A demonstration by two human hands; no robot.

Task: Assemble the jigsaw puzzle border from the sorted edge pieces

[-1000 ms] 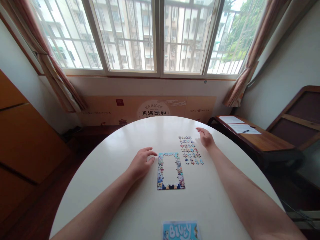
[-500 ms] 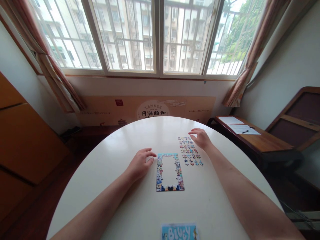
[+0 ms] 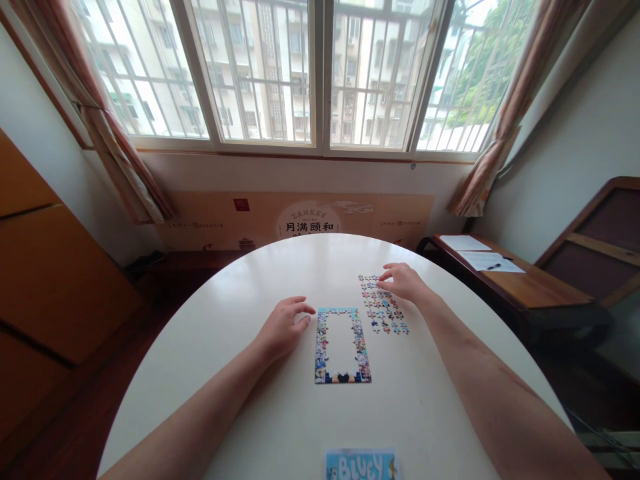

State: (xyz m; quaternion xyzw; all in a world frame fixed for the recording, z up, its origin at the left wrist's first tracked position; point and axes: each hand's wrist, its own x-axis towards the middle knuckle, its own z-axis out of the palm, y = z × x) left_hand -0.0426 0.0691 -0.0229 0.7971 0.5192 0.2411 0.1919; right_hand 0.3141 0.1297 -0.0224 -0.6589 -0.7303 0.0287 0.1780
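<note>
A partly built jigsaw puzzle point(image 3: 321, 350) lies flat on the white round table, its border joined into a rectangle around a bare middle. My left hand point(image 3: 287, 327) rests on the table at the puzzle's upper left corner, fingers apart, holding nothing. Loose jigsaw pieces point(image 3: 383, 312) are laid out in rows to the right of the border. Over the upper right of these rows is my right hand point(image 3: 404, 283), its thumb and fingers slightly apart at the pieces. No piece shows between its fingers, and part of the top rows is hidden beneath them.
At the near edge of view, a blue box marked "BLUEY" point(image 3: 361, 465) lies on the white table point(image 3: 240, 413). A wooden side table point(image 3: 540, 287) with papers point(image 3: 493, 261) and a pen stands at the right. Behind the table are a printed cardboard panel point(image 3: 260, 213) and a barred window.
My right hand has moved slightly down and closer over the upper rows of loose pieces. My left hand keeps its place beside the border. The view has shifted slightly.
</note>
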